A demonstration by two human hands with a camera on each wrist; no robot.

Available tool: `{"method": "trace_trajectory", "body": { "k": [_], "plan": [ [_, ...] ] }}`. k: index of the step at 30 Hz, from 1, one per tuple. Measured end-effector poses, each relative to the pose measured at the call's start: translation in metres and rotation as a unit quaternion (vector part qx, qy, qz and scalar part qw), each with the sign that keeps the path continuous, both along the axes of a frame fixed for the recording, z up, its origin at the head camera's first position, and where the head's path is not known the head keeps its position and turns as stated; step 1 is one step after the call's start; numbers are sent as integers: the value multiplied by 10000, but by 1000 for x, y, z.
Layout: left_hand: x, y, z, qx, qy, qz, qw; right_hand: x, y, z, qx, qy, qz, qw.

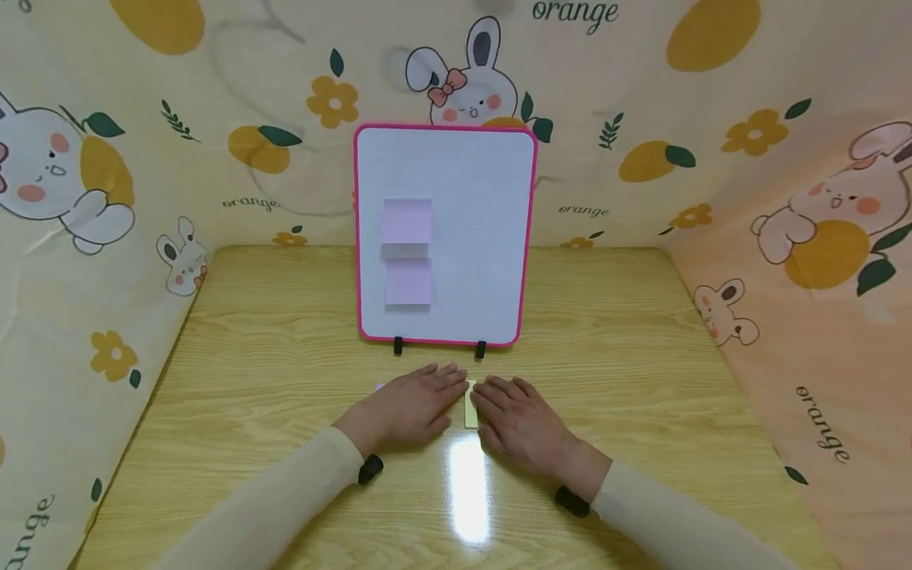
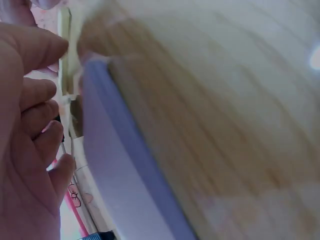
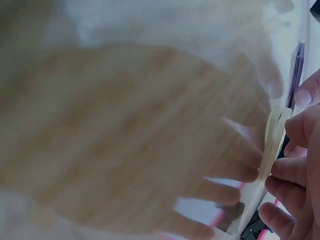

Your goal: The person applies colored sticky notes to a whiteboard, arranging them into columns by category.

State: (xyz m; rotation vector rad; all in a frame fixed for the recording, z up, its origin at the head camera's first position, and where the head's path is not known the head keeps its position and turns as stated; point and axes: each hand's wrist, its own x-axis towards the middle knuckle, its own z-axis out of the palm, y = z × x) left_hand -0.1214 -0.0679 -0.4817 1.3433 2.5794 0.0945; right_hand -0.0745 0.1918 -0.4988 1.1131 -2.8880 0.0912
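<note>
A yellow sticky-note pad (image 1: 470, 412) lies on the table between the two hands in the head view. My right hand (image 1: 526, 423), palm down with fingers stretched forward, covers its right part. The right wrist view shows fingertips right at the yellow pad's (image 3: 275, 145) edge. My left hand (image 1: 416, 405) reaches in from the left, fingers extended, their tips beside the yellow pad. Under it is a purple sticky-note pad, mostly hidden from above, with one corner (image 1: 380, 387) showing. In the left wrist view this thick purple pad (image 2: 122, 165) lies beside the palm.
Behind the hands a pink-framed whiteboard (image 1: 477, 237) stands on small black feet (image 1: 480, 349). Two purple sticky notes, an upper one (image 1: 408, 222) and a lower one (image 1: 408, 282), are stuck on its left half. Printed cloth (image 1: 442, 182) walls the wooden table (image 1: 271, 317) on three sides.
</note>
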Motion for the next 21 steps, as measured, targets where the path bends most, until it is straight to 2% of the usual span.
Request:
{"method": "trace_trajectory", "body": {
  "k": [5,9,15,21],
  "plan": [
    [-2,-1,-3,-103,143,-271,9995,3,0,-1,-33,68,63,10000],
    [-4,-3,-4,-99,126,-402,9991,4,-1,-3,-32,202,143,9997],
    [-9,-6,-7,20,-46,-455,9990,1,-3,-2,-20,300,351,9989],
    [-11,-6,-9,38,-37,-459,9989,-3,-6,-2,-145,578,717,9956]
  ]
}}
